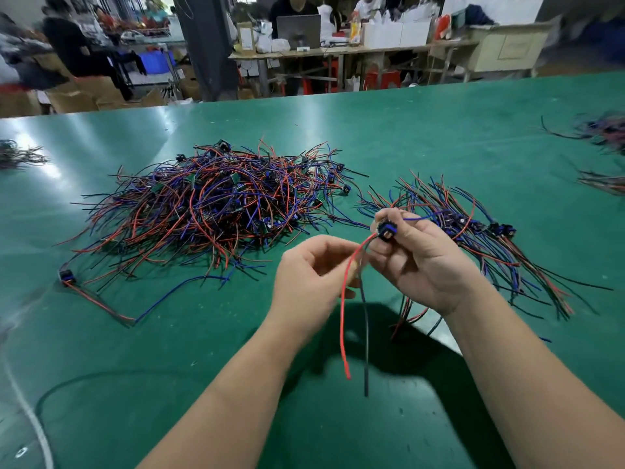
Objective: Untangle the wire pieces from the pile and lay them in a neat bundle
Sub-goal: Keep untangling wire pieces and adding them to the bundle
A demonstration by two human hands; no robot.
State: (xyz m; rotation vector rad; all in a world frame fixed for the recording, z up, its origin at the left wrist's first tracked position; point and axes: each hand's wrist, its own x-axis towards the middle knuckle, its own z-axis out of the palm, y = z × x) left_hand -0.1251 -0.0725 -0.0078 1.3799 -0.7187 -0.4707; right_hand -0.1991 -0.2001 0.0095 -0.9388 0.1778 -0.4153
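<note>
On the green table [439,130] a large tangled pile [216,211] of red, blue and black wires is seen, a little left of the middle. To the right of it, and apart from it, a bundle [500,245] is laid. Its wires lie roughly in one direction, and several small dark plugs are gathered near its right side.

One wire piece [342,309] is held up above the table, nearer to the person than the pile and the bundle. Its connector [385,230], black and blue, is pinched by the right hand [416,258] between the thumb and the curled fingers. From the connector a red wire [345,350] and a black wire [366,360] hang down with free ends. A blue wire [419,217] leaves it to the right, toward the bundle. The left hand [314,275] is curled too, and its fingertips are closed on the red and black wires just below the connector.

At the left of the pile a loose piece [101,302] is lying alone on the table, its plug at the far left end. Two more heaps of wire are seen at the table's edges, one far right [605,130] and one far left [17,155]; both are blurred. A white cable [30,418] crosses the near left corner.
</note>
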